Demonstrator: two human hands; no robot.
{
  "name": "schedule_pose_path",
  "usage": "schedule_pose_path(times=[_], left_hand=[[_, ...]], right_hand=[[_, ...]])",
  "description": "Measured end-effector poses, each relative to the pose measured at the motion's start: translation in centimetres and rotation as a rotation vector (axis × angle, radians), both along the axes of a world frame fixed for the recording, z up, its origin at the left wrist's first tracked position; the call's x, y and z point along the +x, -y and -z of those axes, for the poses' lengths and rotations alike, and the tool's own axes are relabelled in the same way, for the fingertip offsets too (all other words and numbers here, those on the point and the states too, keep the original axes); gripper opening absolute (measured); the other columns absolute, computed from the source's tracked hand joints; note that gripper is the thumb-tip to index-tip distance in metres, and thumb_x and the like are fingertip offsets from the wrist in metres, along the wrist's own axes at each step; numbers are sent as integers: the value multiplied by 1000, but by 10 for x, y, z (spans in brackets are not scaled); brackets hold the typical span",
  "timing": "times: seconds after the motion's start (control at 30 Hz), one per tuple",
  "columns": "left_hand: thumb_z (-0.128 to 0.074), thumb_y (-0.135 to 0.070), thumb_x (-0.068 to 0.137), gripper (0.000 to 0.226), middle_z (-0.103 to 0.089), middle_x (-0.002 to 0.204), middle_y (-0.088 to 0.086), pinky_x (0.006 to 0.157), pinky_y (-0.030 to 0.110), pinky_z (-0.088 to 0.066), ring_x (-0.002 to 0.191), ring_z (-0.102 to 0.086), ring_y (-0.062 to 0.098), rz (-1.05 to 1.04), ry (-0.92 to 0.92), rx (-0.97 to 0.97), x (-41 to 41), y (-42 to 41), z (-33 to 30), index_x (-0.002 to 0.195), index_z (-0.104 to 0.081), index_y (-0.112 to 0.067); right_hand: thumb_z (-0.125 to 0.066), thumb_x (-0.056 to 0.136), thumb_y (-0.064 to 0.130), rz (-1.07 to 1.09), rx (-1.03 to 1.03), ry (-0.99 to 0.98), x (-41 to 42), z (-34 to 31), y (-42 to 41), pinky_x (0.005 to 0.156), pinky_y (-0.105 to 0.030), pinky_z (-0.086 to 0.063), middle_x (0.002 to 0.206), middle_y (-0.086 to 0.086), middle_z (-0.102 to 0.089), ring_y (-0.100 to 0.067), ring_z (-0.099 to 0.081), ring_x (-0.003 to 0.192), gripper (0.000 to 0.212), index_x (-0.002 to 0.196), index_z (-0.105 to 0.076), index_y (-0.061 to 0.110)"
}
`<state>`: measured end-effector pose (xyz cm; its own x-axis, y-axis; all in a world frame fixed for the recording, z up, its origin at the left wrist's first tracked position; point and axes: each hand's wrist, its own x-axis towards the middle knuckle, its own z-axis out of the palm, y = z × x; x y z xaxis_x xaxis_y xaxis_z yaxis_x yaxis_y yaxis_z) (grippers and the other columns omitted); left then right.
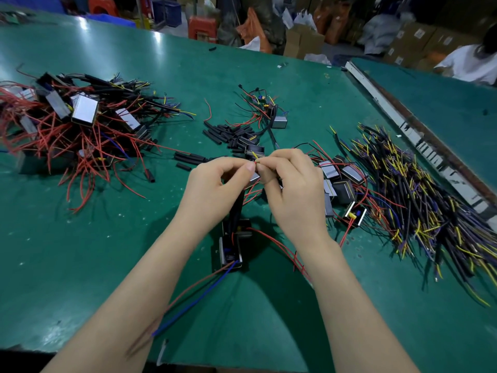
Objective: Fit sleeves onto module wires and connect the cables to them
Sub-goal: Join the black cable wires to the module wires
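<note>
Both hands meet above the middle of the green table. My left hand [215, 187] pinches a thin red wire end between thumb and forefinger. My right hand [290, 189] pinches a yellow wire tip [255, 157] against it, the two ends touching. Below the hands a small black module [231, 247] lies on the table, a black sleeved cable [238, 208] running up from it into the hands. Red and blue wires [199, 294] trail from the module toward me. Loose black sleeves [228, 135] lie just beyond the hands.
A big heap of finished modules with red wires [75, 125] fills the left. Unworked modules [341, 184] sit right of my hands, beside a pile of black cables with yellow and purple ends [419, 197]. A metal strip [403, 125] edges the table at right; a person in white [473, 63] sits beyond.
</note>
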<state>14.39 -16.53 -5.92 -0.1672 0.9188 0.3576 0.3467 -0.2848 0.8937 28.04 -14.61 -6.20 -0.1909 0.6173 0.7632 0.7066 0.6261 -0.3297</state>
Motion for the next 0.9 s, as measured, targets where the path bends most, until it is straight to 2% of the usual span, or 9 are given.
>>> schedule_pose_path(times=[0.17,0.3,0.47,0.53,0.7,0.83,0.9], left_hand=[[-66,-16,88,13,-69,84,-14,74,14,-44,75,-59,-1,-10,-2,60,0,1,0,89,-71,-28],[-66,-11,87,17,-64,81,-13,70,7,-37,72,-54,0,-19,-58,149,0,2,-1,92,-68,-27],[-62,-11,84,14,-59,79,-18,70,6,-37,71,-52,-2,-37,-182,253,-1,2,1,94,-70,-18],[-62,-14,85,11,-63,80,-13,70,9,-39,72,-55,2,-40,-189,243,-1,1,2,94,-68,-17],[-59,-18,88,16,-61,79,-5,72,27,-43,73,-55,17,-83,-334,309,-1,2,4,103,-64,-15],[-59,-18,89,19,-57,77,-9,71,31,-43,71,-53,19,-110,-374,336,-1,2,4,108,-58,-22],[-59,-15,89,18,-57,80,-9,72,30,-43,72,-53,20,-111,-405,361,-1,1,5,107,-61,-18]], right_hand=[[-63,89,14,14,1,-15,0,1,0,70,-45,-46,94,-7,-66,-29,-63,87,11,90,-72,8],[-61,89,17,-10,-40,-21,1,1,0,71,-46,-45,94,-5,-65,-29,-62,86,13,89,-71,9],[-59,90,18,-115,-148,-115,0,0,-2,72,-53,-47,92,-8,-64,-31,-60,85,16,89,-70,7],[-60,89,17,-114,-163,-132,0,0,-1,73,-53,-47,92,-7,-64,-30,-61,85,15,88,-70,7],[-59,89,16,-127,-187,-159,0,1,-1,73,-53,-47,91,-7,-63,-28,-60,85,15,88,-70,6],[-59,89,16,-126,-186,-162,0,2,-1,73,-54,-47,92,-6,-63,-28,-60,85,14,89,-70,7],[-60,89,16,-125,-172,-159,0,2,-2,72,-53,-47,92,-7,-63,-28,-61,84,15,89,-71,6]])
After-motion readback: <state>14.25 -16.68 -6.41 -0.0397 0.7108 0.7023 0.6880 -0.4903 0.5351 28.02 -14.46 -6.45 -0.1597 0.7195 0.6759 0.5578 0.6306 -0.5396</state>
